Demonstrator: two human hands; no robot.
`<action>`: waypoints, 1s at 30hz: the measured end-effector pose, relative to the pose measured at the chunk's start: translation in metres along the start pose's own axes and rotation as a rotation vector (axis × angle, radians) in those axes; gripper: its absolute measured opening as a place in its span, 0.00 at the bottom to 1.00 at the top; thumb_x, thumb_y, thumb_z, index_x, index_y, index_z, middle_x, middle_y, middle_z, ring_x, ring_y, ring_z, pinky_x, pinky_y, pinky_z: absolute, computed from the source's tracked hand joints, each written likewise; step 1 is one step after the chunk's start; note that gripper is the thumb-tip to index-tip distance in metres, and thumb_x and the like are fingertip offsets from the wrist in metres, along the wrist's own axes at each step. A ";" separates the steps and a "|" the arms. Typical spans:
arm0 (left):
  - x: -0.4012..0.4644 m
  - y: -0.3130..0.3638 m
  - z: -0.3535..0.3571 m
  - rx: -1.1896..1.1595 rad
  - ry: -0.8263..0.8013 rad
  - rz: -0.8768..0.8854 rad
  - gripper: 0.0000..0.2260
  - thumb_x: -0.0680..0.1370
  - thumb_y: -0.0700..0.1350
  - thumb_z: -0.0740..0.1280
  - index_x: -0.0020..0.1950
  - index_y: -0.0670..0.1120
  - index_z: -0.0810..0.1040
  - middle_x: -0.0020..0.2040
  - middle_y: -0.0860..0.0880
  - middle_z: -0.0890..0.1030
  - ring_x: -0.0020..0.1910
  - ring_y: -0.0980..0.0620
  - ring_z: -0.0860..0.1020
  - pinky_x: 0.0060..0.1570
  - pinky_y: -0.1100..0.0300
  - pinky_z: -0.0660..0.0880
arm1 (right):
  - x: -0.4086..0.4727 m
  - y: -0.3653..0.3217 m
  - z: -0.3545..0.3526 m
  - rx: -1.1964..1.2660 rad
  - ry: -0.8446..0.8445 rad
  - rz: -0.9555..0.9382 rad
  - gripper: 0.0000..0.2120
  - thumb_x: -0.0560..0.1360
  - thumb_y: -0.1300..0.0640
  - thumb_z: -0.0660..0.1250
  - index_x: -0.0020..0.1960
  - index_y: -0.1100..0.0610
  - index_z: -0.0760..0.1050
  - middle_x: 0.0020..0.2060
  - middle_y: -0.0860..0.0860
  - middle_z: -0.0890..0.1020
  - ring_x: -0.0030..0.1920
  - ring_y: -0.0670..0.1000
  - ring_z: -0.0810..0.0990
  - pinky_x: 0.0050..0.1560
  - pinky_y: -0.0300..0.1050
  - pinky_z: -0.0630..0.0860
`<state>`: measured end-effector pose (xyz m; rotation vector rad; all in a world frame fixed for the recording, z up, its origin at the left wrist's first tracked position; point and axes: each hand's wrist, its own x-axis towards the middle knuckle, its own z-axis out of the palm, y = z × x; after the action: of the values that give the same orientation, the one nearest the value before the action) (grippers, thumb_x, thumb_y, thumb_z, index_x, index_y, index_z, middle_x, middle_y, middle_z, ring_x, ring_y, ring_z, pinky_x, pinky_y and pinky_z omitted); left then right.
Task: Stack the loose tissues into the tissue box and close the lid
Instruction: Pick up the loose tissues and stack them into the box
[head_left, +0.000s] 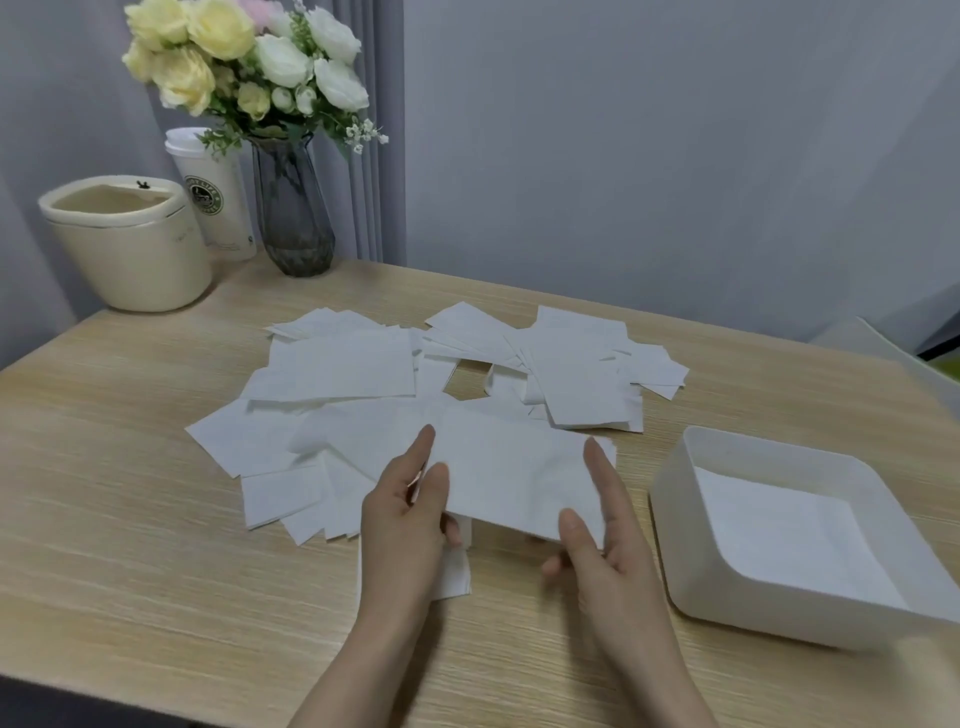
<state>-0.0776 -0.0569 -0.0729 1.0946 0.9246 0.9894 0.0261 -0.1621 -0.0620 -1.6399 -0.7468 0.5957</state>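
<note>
both hands lift a small stack of tissues beside the open box

the left hand (410, 512) and right hand (597, 525) hold a held stack of tissues (514, 483) between them just above the tabletop (130, 519), near its front edge. on each hand the thumb lies on top and the fingers curl underneath, clamped on the stack's short ends. behind it, loose tissues (363, 374) lie fanned and overlapping across the middle of the tabletop. the white tissue box (675, 499) sits open toward the right edge, with tissues lying flat inside. at the back left corner stand a cream bin (130, 249), a paper cup (218, 202) with a round green logo whose lettering is too blurred to read, and a dark glass vase (296, 218) of pale flowers (234, 57).
</note>
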 end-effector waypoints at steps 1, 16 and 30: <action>-0.002 0.005 0.003 0.001 -0.011 0.028 0.17 0.81 0.38 0.63 0.64 0.57 0.75 0.48 0.49 0.80 0.23 0.56 0.70 0.32 0.68 0.72 | 0.000 -0.005 -0.004 -0.034 0.022 -0.038 0.27 0.81 0.62 0.58 0.69 0.33 0.60 0.61 0.25 0.69 0.39 0.44 0.78 0.38 0.29 0.73; -0.026 0.036 0.088 0.093 -0.439 0.140 0.17 0.77 0.36 0.68 0.58 0.56 0.82 0.55 0.58 0.83 0.28 0.59 0.73 0.34 0.65 0.74 | 0.014 -0.040 -0.140 -0.113 0.324 -0.158 0.11 0.73 0.65 0.71 0.48 0.50 0.82 0.34 0.49 0.71 0.34 0.46 0.69 0.35 0.32 0.69; -0.033 -0.006 0.163 0.638 -0.545 0.465 0.18 0.69 0.57 0.64 0.56 0.58 0.83 0.50 0.64 0.75 0.59 0.74 0.64 0.73 0.59 0.37 | 0.011 -0.011 -0.223 -0.572 0.357 -0.040 0.11 0.74 0.62 0.69 0.41 0.45 0.81 0.33 0.48 0.75 0.37 0.50 0.72 0.43 0.46 0.68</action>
<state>0.0670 -0.1327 -0.0419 2.0656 0.5408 0.6945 0.1947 -0.2990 -0.0087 -2.1737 -0.7165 0.0410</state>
